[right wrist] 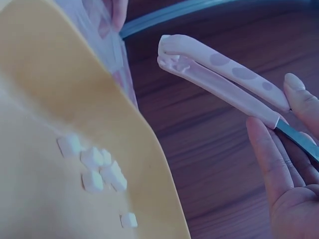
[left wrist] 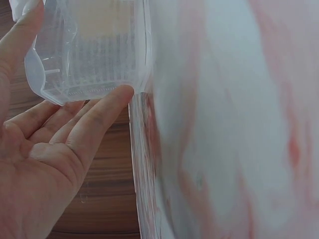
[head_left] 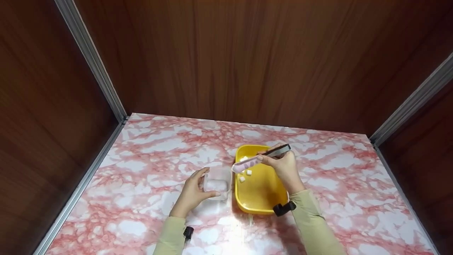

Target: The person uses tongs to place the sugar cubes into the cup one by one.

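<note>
My left hand (head_left: 191,194) grips a clear plastic container (left wrist: 97,55) by its sides, thumb on one side and fingers on the other. It stands just left of a yellow basin (head_left: 260,193). My right hand (head_left: 286,170) pinches a pair of tongs (right wrist: 224,79) with pink, spotted arms and a dark metal bow. Their tips, brought close together, reach over the basin's left rim toward the container. A bit of white shows at the tips; I cannot tell whether it is a cube. Several small white cubes (right wrist: 92,158) lie in the basin near its left side.
A red-and-white marbled tabletop (head_left: 141,198) lies under everything. Dark wood-look panels (head_left: 226,63) close it in at the back and sides, with metal strips (head_left: 93,60) at the corners. Black wrist bands (head_left: 283,209) sit at both sleeves.
</note>
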Motion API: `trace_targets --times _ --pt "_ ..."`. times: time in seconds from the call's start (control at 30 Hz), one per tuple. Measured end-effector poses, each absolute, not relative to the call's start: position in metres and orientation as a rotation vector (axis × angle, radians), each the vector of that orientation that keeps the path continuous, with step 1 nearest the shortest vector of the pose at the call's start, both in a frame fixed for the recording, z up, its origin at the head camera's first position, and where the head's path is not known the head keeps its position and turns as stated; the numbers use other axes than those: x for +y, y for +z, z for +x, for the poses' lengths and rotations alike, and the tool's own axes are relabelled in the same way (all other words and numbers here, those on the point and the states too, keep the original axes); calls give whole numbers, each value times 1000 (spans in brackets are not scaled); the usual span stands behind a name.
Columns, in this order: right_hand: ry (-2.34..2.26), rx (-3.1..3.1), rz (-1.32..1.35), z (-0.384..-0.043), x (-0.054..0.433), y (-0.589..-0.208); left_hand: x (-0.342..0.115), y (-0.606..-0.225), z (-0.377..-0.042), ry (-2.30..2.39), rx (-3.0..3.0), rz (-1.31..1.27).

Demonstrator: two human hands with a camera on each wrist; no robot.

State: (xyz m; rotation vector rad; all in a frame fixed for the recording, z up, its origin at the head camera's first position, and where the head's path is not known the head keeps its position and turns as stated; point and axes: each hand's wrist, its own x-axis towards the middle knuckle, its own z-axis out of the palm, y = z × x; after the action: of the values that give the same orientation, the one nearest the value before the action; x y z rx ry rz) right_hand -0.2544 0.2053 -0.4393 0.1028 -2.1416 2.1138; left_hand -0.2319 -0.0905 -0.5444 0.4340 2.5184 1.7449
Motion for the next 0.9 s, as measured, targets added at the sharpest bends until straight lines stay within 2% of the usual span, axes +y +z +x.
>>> trace_targets --times 0.2,0.33,0.5,0.73,0.9 --pt "2120 -2181 68 -262 201 -450 -90 -545 -232 1746 2529 434" --pt "2120 -2190 75 -256 192 -444 -90 -545 -233 1750 2537 437" --pt "2107 -2194 140 -247 181 -436 -90 -545 -233 1756 2544 448" --pt "2084 -2225 166 -259 177 -455 -89 -545 -233 1770 2530 446" --pt "2036 -2222 279 -256 169 -452 -88 -535 -228 1818 2500 471"
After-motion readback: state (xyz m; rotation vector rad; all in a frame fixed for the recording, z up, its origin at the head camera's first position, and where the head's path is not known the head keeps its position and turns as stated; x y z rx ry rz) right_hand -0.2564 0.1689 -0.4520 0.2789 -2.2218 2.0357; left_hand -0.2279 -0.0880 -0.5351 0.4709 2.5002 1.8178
